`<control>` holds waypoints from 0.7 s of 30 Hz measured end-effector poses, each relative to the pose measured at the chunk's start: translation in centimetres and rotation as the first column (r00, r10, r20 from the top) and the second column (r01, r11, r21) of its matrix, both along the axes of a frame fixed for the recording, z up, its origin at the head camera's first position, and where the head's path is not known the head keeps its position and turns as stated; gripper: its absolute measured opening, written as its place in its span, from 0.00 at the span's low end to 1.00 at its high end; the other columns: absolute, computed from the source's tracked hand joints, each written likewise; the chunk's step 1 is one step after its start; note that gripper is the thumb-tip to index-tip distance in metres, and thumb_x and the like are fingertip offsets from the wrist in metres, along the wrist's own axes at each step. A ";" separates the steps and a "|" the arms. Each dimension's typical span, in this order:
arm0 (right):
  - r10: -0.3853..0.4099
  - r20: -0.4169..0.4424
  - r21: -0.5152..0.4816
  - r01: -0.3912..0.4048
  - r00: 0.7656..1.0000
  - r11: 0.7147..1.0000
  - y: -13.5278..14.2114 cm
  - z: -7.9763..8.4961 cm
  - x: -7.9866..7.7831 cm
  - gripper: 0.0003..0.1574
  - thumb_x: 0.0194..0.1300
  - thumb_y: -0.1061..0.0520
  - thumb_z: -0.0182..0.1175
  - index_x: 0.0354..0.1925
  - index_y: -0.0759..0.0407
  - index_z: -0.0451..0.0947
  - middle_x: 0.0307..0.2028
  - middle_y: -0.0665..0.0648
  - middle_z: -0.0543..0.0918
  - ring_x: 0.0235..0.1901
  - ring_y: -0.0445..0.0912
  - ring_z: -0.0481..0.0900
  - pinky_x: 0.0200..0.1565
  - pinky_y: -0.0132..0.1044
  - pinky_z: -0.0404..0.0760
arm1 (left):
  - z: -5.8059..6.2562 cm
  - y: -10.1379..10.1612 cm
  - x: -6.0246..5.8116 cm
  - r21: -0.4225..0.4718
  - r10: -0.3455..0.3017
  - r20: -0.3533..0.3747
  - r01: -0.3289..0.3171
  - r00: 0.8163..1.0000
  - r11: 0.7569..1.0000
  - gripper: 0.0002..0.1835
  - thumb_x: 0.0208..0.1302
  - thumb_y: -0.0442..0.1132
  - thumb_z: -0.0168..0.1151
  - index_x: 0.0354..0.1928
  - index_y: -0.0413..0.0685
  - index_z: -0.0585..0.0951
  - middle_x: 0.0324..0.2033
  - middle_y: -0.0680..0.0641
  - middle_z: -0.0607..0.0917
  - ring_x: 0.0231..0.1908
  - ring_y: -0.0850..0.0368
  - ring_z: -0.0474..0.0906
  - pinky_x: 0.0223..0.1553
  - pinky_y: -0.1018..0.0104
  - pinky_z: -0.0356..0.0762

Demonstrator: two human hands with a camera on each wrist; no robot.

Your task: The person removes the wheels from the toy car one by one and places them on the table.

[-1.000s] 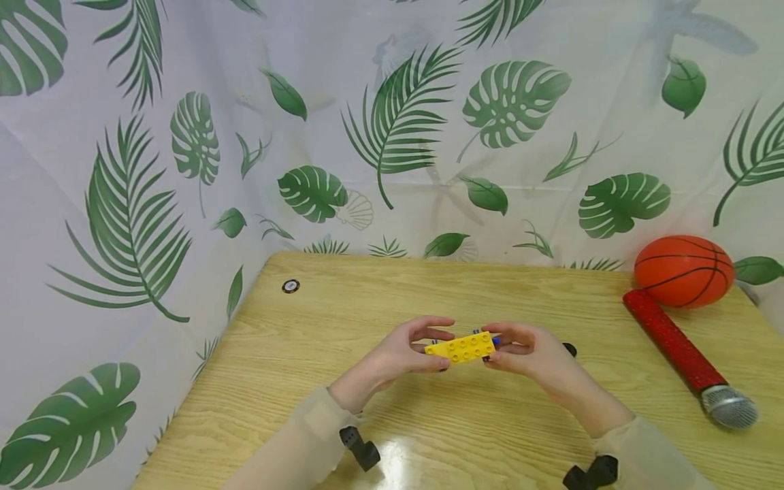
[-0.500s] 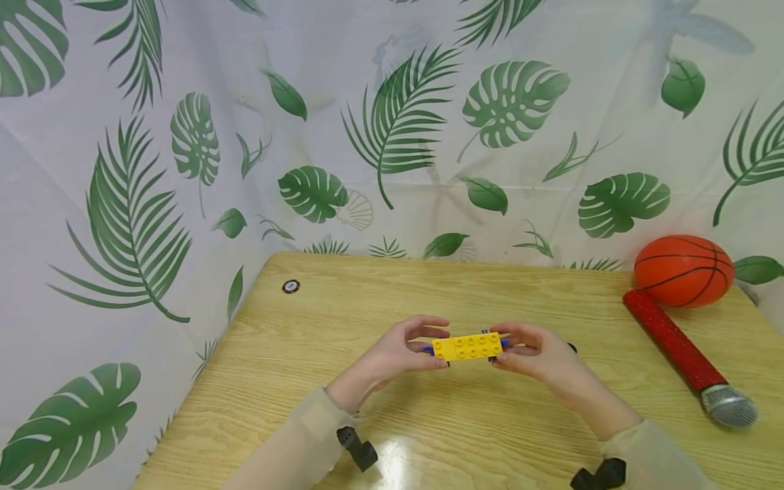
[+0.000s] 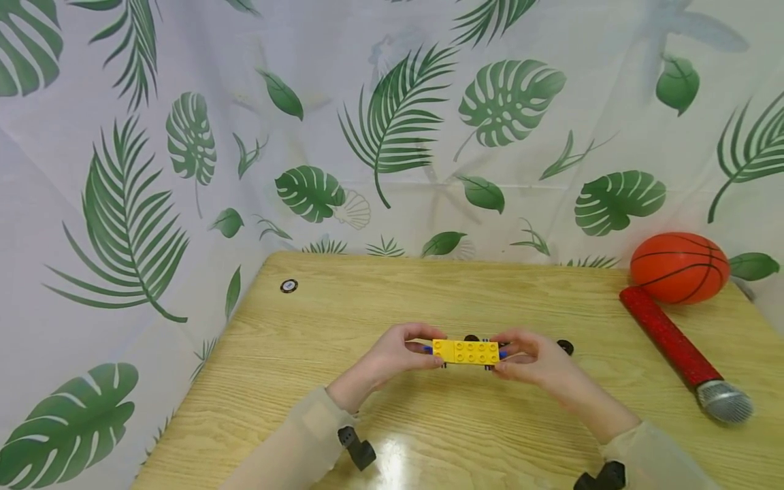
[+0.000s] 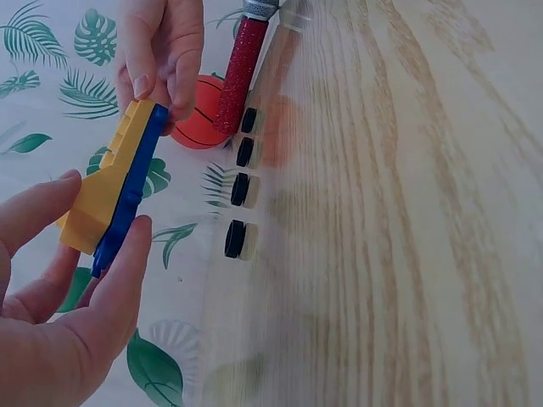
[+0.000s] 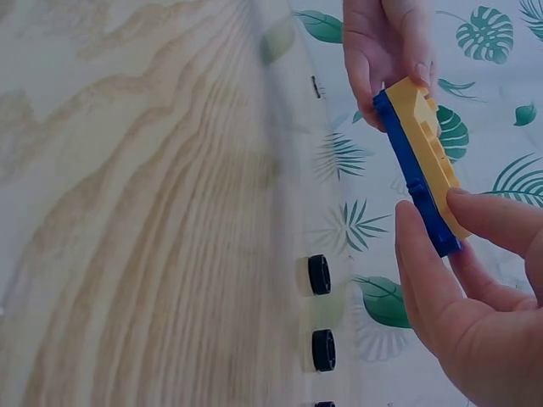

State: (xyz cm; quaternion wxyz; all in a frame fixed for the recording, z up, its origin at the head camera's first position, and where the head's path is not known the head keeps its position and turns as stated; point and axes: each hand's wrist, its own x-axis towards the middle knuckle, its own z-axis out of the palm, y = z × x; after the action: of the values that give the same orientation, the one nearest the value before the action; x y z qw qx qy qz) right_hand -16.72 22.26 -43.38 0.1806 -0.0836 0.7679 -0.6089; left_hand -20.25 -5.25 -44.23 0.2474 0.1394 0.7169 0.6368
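A toy car body of yellow studded building bricks (image 3: 467, 352) on a blue base (image 4: 127, 191) is held up above the table between both hands. My left hand (image 3: 392, 350) pinches its left end, thumb on the near side and fingers on the far side. At the other end, my right hand (image 3: 539, 355) grips it the same way. In the left wrist view several black toy wheels (image 4: 235, 239) stand in a row on the table beyond the car body. The hands hide part of that row in the head view.
A red glittery microphone (image 3: 674, 340) lies on the right of the wooden table (image 3: 343, 299), touching or close to an orange basketball-patterned ball (image 3: 680, 267). A small round black-and-white disc (image 3: 289, 286) lies at the far left. Leaf-printed cloth (image 3: 392, 224) hangs behind.
The car body, tilted a second ago, has been levelled and shifted slightly right, then lowered a little toward me. More of the black wheels show behind it. Both hands keep hold.
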 end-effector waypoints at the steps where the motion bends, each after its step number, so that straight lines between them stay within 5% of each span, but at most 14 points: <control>1: 0.001 0.008 -0.003 -0.001 1.000 1.000 0.0 -0.1 0.0 0.38 0.65 0.59 0.66 0.66 0.73 0.63 0.49 0.67 0.78 0.45 0.47 0.85 0.49 0.43 0.86 | 0.0 0.0 0.0 -0.011 0.001 -0.007 -0.001 1.000 1.000 0.21 0.60 0.28 0.69 0.56 0.40 0.80 0.52 0.42 0.82 0.42 0.57 0.82 0.45 0.67 0.85; 10: 0.006 -0.001 0.156 -0.006 1.000 0.988 -0.2 -1.4 0.3 0.35 0.59 0.59 0.71 0.60 0.73 0.71 0.47 0.64 0.80 0.45 0.51 0.85 0.44 0.39 0.87 | -0.9 0.1 0.2 -0.115 -0.002 -0.008 0.001 1.000 0.993 0.18 0.59 0.30 0.70 0.52 0.43 0.83 0.51 0.45 0.81 0.39 0.57 0.84 0.41 0.66 0.86; 21: 0.017 0.064 0.114 -0.024 0.998 0.993 -0.4 -2.7 0.1 0.33 0.59 0.65 0.70 0.59 0.77 0.70 0.45 0.66 0.78 0.39 0.48 0.86 0.41 0.40 0.88 | -1.8 -0.1 0.3 -0.278 -0.029 -0.120 -0.005 0.992 0.961 0.16 0.57 0.36 0.73 0.49 0.49 0.85 0.48 0.48 0.83 0.41 0.58 0.83 0.43 0.66 0.84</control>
State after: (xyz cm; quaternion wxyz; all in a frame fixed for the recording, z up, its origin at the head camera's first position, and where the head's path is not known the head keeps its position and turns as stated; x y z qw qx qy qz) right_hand -16.62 21.89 -46.12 0.2154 -0.0617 0.7947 -0.5641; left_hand -19.91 -5.34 -46.02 0.2238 0.1467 0.8120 0.5187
